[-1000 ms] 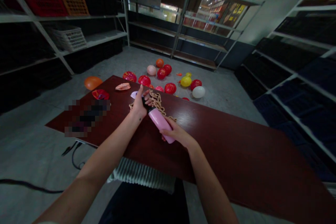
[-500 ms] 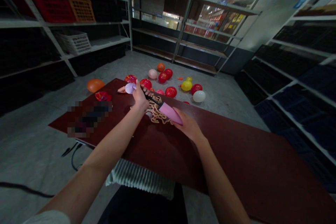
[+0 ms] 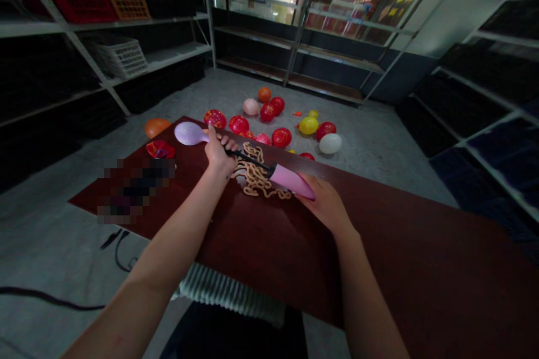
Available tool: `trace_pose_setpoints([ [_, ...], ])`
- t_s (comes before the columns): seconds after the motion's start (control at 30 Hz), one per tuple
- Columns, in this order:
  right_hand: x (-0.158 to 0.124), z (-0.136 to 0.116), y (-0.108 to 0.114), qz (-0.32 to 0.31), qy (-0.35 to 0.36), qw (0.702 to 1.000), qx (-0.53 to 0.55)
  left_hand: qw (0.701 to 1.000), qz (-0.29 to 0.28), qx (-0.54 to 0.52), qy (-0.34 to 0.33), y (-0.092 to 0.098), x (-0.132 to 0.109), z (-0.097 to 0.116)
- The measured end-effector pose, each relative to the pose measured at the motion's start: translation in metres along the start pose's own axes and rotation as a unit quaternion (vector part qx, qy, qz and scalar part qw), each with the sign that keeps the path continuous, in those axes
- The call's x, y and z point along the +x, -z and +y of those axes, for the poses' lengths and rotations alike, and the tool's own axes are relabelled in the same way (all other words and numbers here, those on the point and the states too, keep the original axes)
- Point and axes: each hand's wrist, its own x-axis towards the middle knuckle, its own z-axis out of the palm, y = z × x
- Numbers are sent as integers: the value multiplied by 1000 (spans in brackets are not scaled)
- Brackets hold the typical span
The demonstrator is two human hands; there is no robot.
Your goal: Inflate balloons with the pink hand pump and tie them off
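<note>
A lavender balloon [image 3: 190, 133], partly inflated, sticks out to the left of my left hand [image 3: 219, 152]. That hand is closed round the balloon's neck where it meets the black end of a hand-held balloon pump; its fingers hide the joint. My right hand [image 3: 326, 202] wraps the far end of the pink pump barrel [image 3: 292, 180]. Between the hands a length of black rod [image 3: 252, 161] shows. Beneath the pump, a tangle of tan, cord-like loops [image 3: 255, 182] lies on the dark red table [image 3: 261, 241].
A flat red balloon [image 3: 160, 150] and a pixelated dark object [image 3: 141, 190] lie on the table's left. Several inflated balloons, including a white one [image 3: 330, 143], rest on the floor beyond. Shelves with crates [image 3: 122, 56] stand around, and a black cable [image 3: 50, 298] crosses the floor.
The lavender balloon is larger. My right hand and the pink barrel have moved right, away from my left hand, exposing more black rod. My view has tilted slightly downward.
</note>
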Motion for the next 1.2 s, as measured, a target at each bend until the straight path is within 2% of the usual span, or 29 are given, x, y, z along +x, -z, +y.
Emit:
trace_pose_setpoints([
  [0.2,-6,10,7,22,12,999,-26,1000,0,-13,-22,0,-1,7],
  [0.4,-8,13,6,28,21,999,-21,994,25,-35,-99,1,-2,16],
  [0.67,-9,10,11,30,24,999,-38,996,7,-44,-76,4,-3,24],
  [0.83,-12,3,15,61,28,997,-23,995,1,-47,-86,2,-8,27],
  [0.97,-12,-7,14,74,34,997,-19,996,-1,-29,-85,0,-13,21],
  [1.2,-9,-21,14,94,32,993,-57,999,8,7,-35,-6,-31,-4],
])
